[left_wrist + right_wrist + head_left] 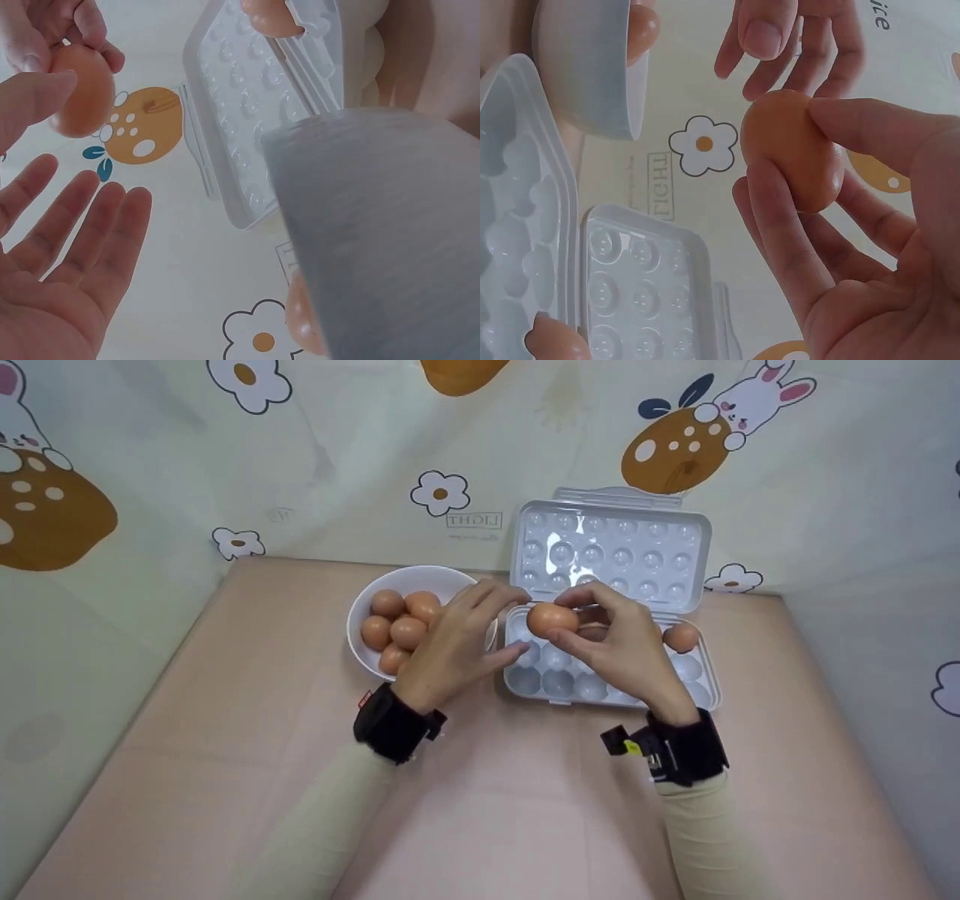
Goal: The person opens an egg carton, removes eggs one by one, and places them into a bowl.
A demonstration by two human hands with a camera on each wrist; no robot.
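Taking the egg tray (525, 679) as our landmark and going from left to right: well to its left stands the white bowl (367, 649) with several brown eggs (409, 631) in it. Between bowl and tray our left hand (457, 641) hangs with fingers relaxed and spread, holding nothing, its fingertips just beside the egg (553, 619) in hand. That egg is above the tray's left end, pinched by the thumb and fingers of our right hand (622, 649).

We judge that we are midway through carrying one egg to a cup. The next move calls for lowering it gently into a free cup.

One egg (681, 637) already sits at the tray's right end. The open lid (611, 551) stands behind, out of the way; nothing blocks the cups.
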